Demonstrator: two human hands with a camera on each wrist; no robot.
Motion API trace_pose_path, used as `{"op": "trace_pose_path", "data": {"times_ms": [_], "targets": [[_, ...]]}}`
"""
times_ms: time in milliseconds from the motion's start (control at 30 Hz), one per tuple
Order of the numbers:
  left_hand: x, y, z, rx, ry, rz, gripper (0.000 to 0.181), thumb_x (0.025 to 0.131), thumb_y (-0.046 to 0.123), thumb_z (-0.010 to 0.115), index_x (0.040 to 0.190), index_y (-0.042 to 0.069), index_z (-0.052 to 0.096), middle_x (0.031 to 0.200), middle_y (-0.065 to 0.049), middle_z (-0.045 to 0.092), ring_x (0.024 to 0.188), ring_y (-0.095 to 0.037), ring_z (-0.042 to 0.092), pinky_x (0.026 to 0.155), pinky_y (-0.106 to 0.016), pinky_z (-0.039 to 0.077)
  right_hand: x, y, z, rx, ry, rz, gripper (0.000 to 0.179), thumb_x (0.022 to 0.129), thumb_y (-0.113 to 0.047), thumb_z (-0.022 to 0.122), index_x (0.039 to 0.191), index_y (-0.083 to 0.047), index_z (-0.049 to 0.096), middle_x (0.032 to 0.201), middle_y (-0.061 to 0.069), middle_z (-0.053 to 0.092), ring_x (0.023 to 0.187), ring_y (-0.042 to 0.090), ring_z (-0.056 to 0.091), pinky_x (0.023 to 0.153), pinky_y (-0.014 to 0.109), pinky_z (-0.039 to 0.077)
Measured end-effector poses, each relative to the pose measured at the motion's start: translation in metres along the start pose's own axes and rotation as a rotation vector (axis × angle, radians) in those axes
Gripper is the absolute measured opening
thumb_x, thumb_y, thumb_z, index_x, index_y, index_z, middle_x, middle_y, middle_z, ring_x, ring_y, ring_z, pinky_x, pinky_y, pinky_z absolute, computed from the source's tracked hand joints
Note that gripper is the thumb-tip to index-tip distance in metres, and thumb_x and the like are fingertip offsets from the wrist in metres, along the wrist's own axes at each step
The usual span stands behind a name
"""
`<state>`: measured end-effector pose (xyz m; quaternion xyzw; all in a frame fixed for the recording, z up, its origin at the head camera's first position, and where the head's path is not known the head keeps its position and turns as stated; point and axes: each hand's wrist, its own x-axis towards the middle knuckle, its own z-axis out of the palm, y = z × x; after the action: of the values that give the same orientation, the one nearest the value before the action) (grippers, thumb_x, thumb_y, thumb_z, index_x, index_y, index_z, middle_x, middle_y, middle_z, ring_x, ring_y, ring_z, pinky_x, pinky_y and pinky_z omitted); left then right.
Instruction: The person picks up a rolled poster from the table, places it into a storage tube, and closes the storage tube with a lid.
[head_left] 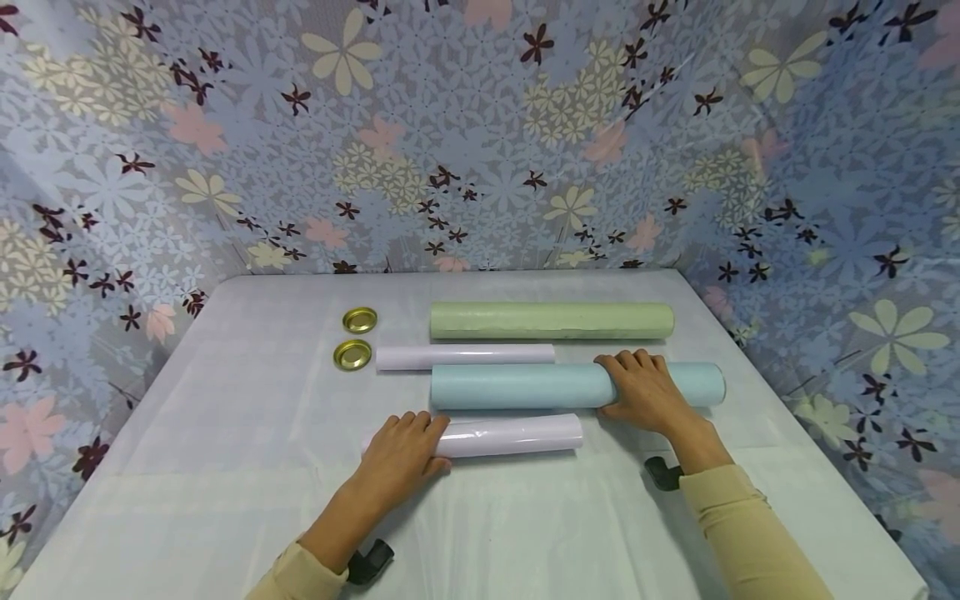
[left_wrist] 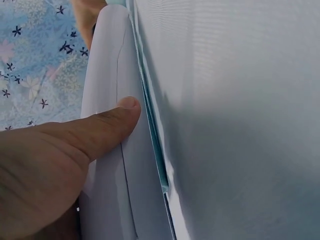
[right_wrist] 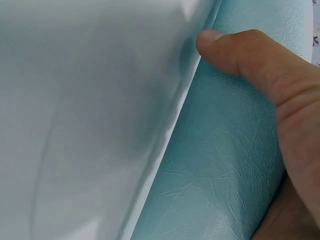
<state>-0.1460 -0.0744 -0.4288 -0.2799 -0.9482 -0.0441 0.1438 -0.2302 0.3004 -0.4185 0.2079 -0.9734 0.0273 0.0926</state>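
Note:
My left hand (head_left: 402, 454) grips the left part of a glossy white roll (head_left: 517, 436) at the front of the group. In the left wrist view its thumb (left_wrist: 112, 125) lies across the white roll (left_wrist: 107, 60), beside a long seam. Farther back and to the right, my right hand (head_left: 641, 392) holds a thicker light blue roll (head_left: 517, 387), its fingers over the top. The right wrist view has the thumb (right_wrist: 235, 50) along the near side of the creased blue roll (right_wrist: 215, 150). Both rolls lie crosswise, and the fingers on their far sides are mostly hidden.
Behind the blue roll lies another white roll (head_left: 465, 357), with a pale green roll (head_left: 551, 321) farther back. Two round gold lids (head_left: 360, 319) sit left of the rolls. White cloth covers the table (head_left: 225, 400); floral fabric (head_left: 465, 133) hangs around its back and sides.

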Motion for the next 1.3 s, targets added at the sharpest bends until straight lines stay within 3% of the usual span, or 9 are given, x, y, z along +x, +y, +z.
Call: {"op": "trace_pose_path", "data": {"times_ms": [633, 1300], "targets": [[-0.009, -0.007, -0.016, 0.031, 0.088, 0.029, 0.052, 0.077, 0.044, 0.072, 0.114, 0.012, 0.057, 0.091, -0.003, 0.063, 0.081, -0.019, 0.059, 0.069, -0.032, 0.046, 0.001, -0.003, -0.021, -0.013, 0.034, 0.017, 0.077, 0.066, -0.033, 0.084, 0.131, -0.010, 0.050, 0.125, 0.021, 0.056, 0.117, 0.045, 0.045, 0.094, 0.061, 0.033], [-0.013, -0.022, -0.032, 0.022, 0.137, 0.043, 0.054, 0.076, 0.044, 0.073, 0.116, 0.012, 0.058, 0.094, -0.003, 0.064, 0.083, -0.021, 0.059, 0.072, -0.033, 0.047, 0.003, -0.002, -0.035, -0.011, 0.032, 0.042, 0.080, 0.065, -0.035, 0.085, 0.132, -0.011, 0.049, 0.124, 0.020, 0.056, 0.116, 0.043, 0.045, 0.094, 0.060, 0.033]]}}
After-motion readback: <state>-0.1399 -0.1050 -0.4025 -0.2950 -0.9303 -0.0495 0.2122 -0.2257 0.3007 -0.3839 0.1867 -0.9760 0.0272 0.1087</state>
